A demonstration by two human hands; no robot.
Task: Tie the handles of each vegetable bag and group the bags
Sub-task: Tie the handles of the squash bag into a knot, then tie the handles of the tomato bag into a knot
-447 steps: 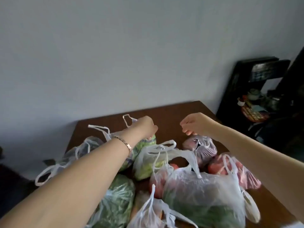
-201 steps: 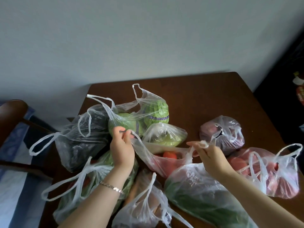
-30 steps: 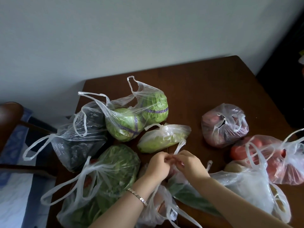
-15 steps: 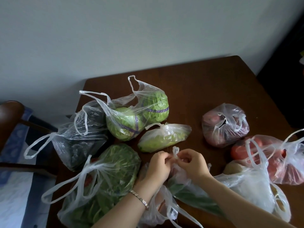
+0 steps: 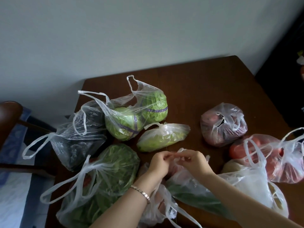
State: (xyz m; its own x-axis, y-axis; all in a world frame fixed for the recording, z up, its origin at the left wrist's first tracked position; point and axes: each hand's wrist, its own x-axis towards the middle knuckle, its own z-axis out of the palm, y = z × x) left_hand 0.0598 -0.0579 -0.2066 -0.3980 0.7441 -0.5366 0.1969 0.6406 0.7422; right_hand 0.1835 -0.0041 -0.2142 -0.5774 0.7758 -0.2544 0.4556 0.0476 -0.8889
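Note:
Several clear plastic bags of vegetables lie on a brown wooden table (image 5: pixel 197 83). My left hand (image 5: pixel 158 165) and my right hand (image 5: pixel 193 161) meet at the table's middle and pinch the white handles of a bag of red vegetables (image 5: pixel 176 169) that lies mostly hidden under them. Just beyond my hands is a small knotted bag of light green leaves (image 5: pixel 162 137). Behind it, a bag with two cabbages (image 5: pixel 136 117) has loose handles. A tied bag of reddish vegetables (image 5: pixel 223 125) lies at the right.
A bag of dark vegetables (image 5: pixel 79 137) and a bag of leafy greens (image 5: pixel 105 178) lie at the left with loose handles. A tomato bag (image 5: pixel 279 160) and a pale bag (image 5: pixel 253 183) lie at the right. A long green vegetable bag (image 5: pixel 194 195) is under my right forearm. A chair (image 5: pixel 11 116) stands left.
Over the last second my hands have stayed together on the same bag's handles, working them; the handle ends now sit lower between my fingers. The other bags have not moved.

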